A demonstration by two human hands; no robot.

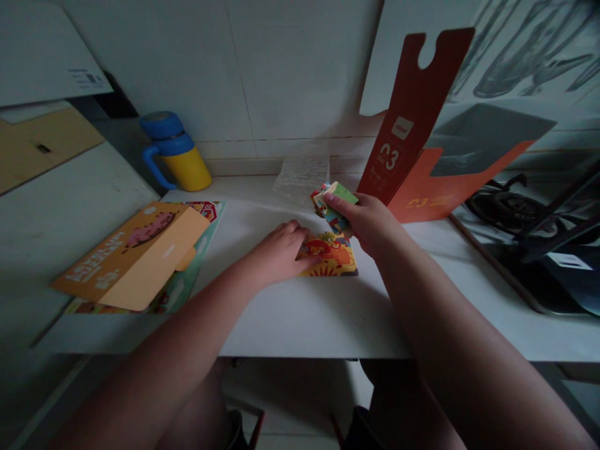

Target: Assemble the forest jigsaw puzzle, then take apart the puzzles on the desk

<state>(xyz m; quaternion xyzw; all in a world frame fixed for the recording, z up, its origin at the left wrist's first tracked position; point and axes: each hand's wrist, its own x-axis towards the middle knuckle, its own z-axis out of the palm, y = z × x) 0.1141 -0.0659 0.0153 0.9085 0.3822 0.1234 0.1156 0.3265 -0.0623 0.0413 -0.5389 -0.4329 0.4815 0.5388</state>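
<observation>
In my right hand [375,222] is a small stack of colourful puzzle pieces [335,206], pinched between thumb and fingers, with a green piece on top. The stack is held over the far edge of a yellow and orange picture puzzle [330,256] lying on the white table [300,319]. My left hand [281,253] rests at the puzzle's left side, its thumb laid over the picture and its fingers slightly bent and apart, with nothing in them. Part of the puzzle's left edge is hidden under this hand.
An orange puzzle box [431,187] stands open at the back right, near a black stove [515,212]. Crumpled clear plastic [304,175] lies by the wall. At the left are a blue and yellow jug [180,156] and an orange carton [135,256] on a colourful sheet [201,269].
</observation>
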